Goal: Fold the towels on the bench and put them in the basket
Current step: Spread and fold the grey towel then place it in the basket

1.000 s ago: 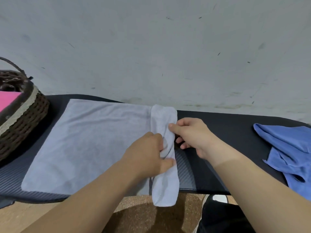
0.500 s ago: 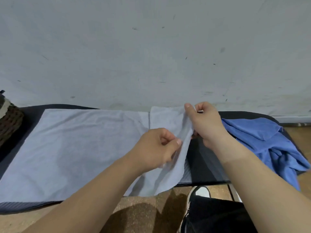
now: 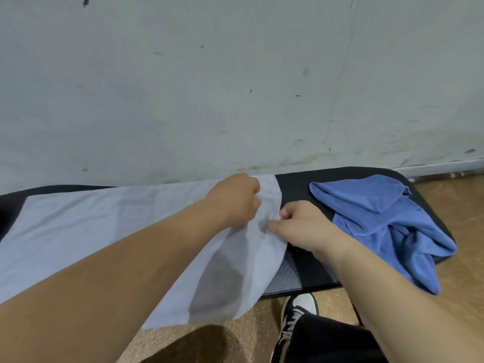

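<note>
On the black padded bench (image 3: 314, 271), your left hand (image 3: 235, 200) and right hand (image 3: 301, 226) pinch the right edge of the pale grey cloth towel (image 3: 104, 226); lift both evenly.

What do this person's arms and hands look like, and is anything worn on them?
Both forearms are bare as far as the picture's edge, and no sleeves show. The left hand and the right hand wear no gloves. No watch, ring or bracelet is visible on either.
</note>
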A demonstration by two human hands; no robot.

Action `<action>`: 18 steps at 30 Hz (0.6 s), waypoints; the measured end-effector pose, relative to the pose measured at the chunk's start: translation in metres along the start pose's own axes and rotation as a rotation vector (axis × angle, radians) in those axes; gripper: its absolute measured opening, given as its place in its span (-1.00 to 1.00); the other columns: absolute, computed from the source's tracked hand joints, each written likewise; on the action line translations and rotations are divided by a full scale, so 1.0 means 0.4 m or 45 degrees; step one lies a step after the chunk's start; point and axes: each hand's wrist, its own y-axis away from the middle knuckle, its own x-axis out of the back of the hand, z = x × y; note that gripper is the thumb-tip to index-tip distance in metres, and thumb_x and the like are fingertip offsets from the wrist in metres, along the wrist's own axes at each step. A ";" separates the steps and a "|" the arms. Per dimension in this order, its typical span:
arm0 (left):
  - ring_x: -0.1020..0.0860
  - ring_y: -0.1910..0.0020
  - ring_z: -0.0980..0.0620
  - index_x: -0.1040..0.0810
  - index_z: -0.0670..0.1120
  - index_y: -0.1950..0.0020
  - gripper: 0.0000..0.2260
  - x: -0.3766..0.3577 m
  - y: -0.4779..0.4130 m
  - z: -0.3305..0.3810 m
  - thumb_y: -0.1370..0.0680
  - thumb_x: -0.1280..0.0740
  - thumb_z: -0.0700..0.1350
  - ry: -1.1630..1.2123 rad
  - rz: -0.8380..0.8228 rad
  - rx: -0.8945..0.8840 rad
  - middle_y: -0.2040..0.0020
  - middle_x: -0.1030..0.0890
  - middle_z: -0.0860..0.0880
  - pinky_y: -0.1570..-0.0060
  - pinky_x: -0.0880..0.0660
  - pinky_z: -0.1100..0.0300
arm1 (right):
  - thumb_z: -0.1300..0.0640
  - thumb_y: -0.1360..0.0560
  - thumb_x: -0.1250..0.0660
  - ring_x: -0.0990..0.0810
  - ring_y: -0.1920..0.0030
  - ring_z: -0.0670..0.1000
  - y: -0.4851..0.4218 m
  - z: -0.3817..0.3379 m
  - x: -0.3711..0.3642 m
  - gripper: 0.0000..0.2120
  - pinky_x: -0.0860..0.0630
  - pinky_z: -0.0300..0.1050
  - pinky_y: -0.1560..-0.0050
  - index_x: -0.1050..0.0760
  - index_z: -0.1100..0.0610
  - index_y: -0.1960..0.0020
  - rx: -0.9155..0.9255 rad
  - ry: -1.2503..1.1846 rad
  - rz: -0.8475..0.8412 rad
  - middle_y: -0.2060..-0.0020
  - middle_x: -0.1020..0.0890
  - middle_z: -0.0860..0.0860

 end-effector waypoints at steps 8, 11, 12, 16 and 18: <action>-0.44 -0.44 -0.02 -0.50 0.04 -0.48 -0.54 -0.028 0.005 -0.025 -0.59 -0.37 0.07 0.060 -0.063 0.020 -0.51 -0.47 0.04 -0.45 -0.39 0.01 | 0.09 -0.54 -0.50 -0.71 -0.15 0.24 0.040 -0.012 0.003 -0.67 -0.60 0.21 -0.27 -0.62 0.20 -0.25 -0.254 -0.399 -0.590 -0.11 -0.74 0.18; -0.44 -0.44 0.00 -0.45 0.03 -0.51 -0.54 -0.026 0.022 -0.029 -0.61 -0.36 0.07 0.087 -0.086 0.001 -0.52 -0.44 0.05 -0.45 -0.37 0.06 | 0.07 -0.56 -0.49 -0.74 0.16 0.16 0.064 -0.004 0.046 -0.74 -0.68 0.20 -0.09 -0.64 0.21 -0.16 -0.293 -0.157 -0.721 0.15 -0.75 0.11; -0.44 -0.44 0.00 -0.45 0.02 -0.51 -0.54 -0.027 0.029 -0.029 -0.62 -0.36 0.05 0.080 -0.084 -0.016 -0.52 -0.43 0.04 -0.44 -0.37 0.09 | 0.07 -0.58 -0.47 -0.68 0.33 0.10 0.074 -0.002 0.061 -0.77 -0.71 0.15 0.04 -0.62 0.24 -0.07 -0.314 -0.059 -0.711 0.31 -0.69 0.09; -0.42 -0.46 -0.02 -0.48 -0.02 -0.47 -0.61 -0.049 0.070 -0.027 -0.64 -0.32 -0.04 0.071 0.045 -0.082 -0.56 -0.34 0.02 -0.40 -0.37 0.13 | -0.09 -0.60 -0.41 -0.61 0.49 0.08 0.100 0.027 0.096 -0.61 -0.67 -0.02 0.28 -0.57 0.26 0.11 -0.428 0.395 -0.600 0.50 -0.59 0.10; -0.55 -0.18 -0.02 -0.58 -0.03 -0.32 -0.73 -0.067 0.108 -0.015 -0.63 -0.31 -0.08 0.129 0.254 -0.108 -0.32 -0.49 0.04 -0.18 -0.50 0.10 | -0.15 -0.58 -0.41 -0.61 0.48 0.09 0.096 0.045 0.102 -0.55 -0.70 0.03 0.24 -0.60 0.28 0.05 -0.443 0.484 -0.504 0.47 -0.60 0.11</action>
